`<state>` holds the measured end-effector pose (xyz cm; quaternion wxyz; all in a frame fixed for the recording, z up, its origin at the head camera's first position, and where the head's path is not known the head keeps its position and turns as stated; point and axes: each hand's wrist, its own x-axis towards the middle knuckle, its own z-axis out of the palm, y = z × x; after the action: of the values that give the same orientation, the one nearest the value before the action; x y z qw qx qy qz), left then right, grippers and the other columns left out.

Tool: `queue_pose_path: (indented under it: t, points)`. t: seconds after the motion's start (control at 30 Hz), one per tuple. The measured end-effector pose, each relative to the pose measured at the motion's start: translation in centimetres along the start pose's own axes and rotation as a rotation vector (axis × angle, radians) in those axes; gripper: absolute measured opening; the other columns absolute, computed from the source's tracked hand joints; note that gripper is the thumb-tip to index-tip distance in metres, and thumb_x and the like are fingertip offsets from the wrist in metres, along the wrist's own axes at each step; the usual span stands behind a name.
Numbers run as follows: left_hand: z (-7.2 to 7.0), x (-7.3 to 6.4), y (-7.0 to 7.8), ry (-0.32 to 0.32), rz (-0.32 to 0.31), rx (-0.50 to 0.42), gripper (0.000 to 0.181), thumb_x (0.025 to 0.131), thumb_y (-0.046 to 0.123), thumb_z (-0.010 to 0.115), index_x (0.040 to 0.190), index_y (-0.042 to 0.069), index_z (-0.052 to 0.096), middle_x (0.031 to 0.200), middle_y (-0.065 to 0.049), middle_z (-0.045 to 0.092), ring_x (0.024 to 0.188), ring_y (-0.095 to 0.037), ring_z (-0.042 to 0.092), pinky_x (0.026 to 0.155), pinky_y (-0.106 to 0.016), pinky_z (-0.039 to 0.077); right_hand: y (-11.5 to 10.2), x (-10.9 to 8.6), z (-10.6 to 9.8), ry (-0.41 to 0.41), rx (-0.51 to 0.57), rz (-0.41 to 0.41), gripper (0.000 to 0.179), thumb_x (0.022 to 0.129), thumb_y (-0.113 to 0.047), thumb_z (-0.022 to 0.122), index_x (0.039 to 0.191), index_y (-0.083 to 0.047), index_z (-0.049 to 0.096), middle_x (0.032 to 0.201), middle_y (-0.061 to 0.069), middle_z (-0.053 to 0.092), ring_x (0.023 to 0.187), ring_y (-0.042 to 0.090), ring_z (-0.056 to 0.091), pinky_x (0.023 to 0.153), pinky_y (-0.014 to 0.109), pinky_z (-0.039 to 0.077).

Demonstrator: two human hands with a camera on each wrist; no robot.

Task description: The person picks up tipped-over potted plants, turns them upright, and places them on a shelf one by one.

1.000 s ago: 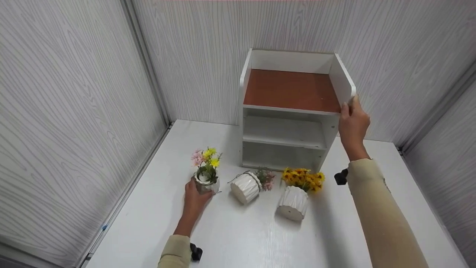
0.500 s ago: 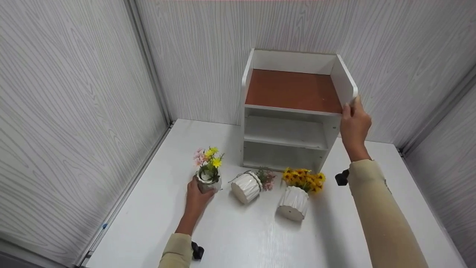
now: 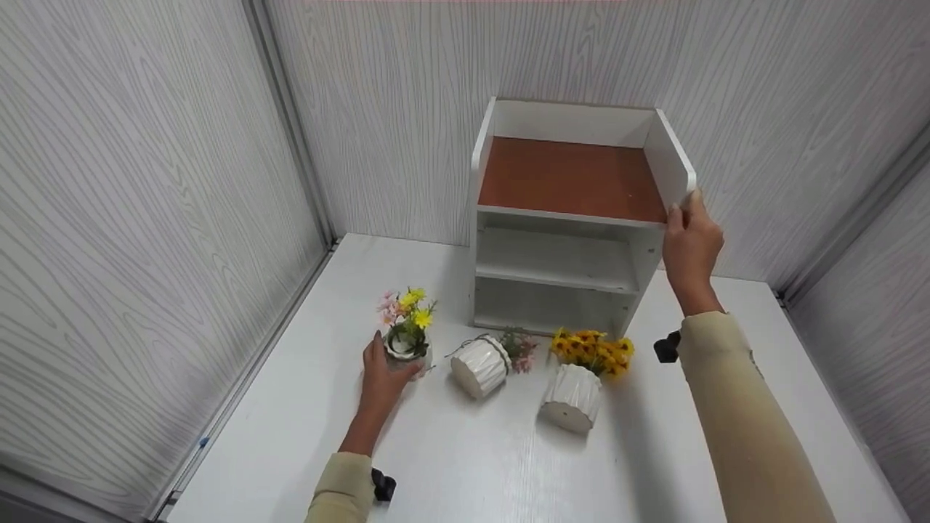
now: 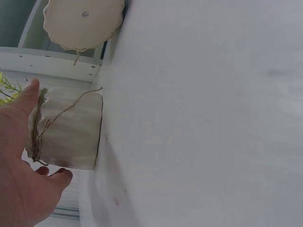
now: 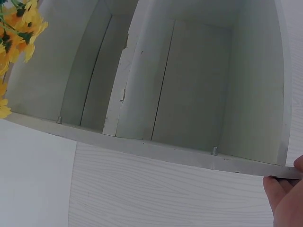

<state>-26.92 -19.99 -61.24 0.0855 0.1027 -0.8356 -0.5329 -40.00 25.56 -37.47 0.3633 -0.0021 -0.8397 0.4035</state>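
In the head view my left hand [image 3: 381, 381] is spread around a white flower pot [image 4: 71, 127] with pink and yellow flowers [image 3: 408, 309]. The pot stands upright on the table. From the left wrist, thumb and fingers lie loosely on either side of it, with a small gap at the fingers. My right hand [image 3: 692, 243] grips the front edge of the right side panel of a white shelf unit [image 3: 556, 214]. Between the hands lie two tipped pots: a white pot [image 3: 479, 367] with pink flowers and a white pot [image 3: 574, 396] with orange-yellow flowers.
The shelf unit has a brown top board [image 3: 570, 178] and two open compartments. It stands at the back of the white table [image 3: 465, 465], against a wood-grain wall [image 3: 392, 123]. Panels also rise at left and right.
My left hand's fingers have loosened and spread from the upright pot, which stays in about the same spot. The right hand keeps its grip on the shelf unit.
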Motion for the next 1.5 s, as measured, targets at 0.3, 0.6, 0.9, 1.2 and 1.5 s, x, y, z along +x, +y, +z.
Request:
queue_pose_path:
  t: [0.3,0.6,0.9,1.2,1.5]
  points:
    - [0.3,1.0,-0.1,0.001,0.018,0.027,0.112,0.084,0.049,0.08,0.161,0.004,0.012,0.163,-0.024,0.019,0.15,-0.04,0.024,0.12,-0.055,0.027,0.1,0.1,0.1,0.017,-0.02,-0.015,0.025,0.106,-0.025,0.049,0.116,-0.004,0.057,0.114,0.019,0.07,0.094,0.029,0.06,0.084,0.049,0.048]
    - [0.5,1.7,-0.2,0.02,0.045,0.058,0.109,0.083,0.048,0.08,0.158,-0.002,0.019,0.158,-0.028,0.027,0.146,-0.042,0.032,0.117,-0.056,0.031,0.1,0.0,0.1,0.009,-0.003,-0.012,0.027,0.106,-0.027,0.049,0.116,-0.004,0.057,0.118,0.017,0.07,0.099,0.027,0.064,0.087,0.049,0.05]
    - [0.7,1.9,-0.3,0.041,0.075,-0.006,0.094,0.082,0.041,0.083,0.152,0.002,0.034,0.15,-0.021,0.043,0.142,-0.036,0.041,0.116,-0.053,0.034,0.1,0.0,0.1,0.01,0.001,0.006,0.026,0.106,-0.028,0.049,0.116,-0.005,0.057,0.118,0.014,0.071,0.097,0.024,0.062,0.087,0.046,0.05]
    - [0.5,1.9,-0.5,0.097,0.106,0.021,0.085,0.079,0.042,0.085,0.145,0.003,0.047,0.14,-0.016,0.056,0.133,-0.032,0.052,0.11,-0.052,0.042,0.0,-0.1,0.1,0.01,0.009,0.011,0.027,0.107,-0.027,0.048,0.116,-0.004,0.058,0.117,0.016,0.071,0.096,0.025,0.061,0.087,0.047,0.05]
    - [0.8,1.8,-0.2,0.156,0.14,0.062,0.083,0.077,0.039,0.087,0.141,0.0,0.051,0.134,-0.018,0.06,0.127,-0.033,0.057,0.106,-0.052,0.045,0.1,-0.1,0.0,0.004,0.027,0.02,0.03,0.107,-0.029,0.048,0.122,-0.005,0.06,0.121,0.013,0.07,0.1,0.023,0.063,0.088,0.047,0.052]
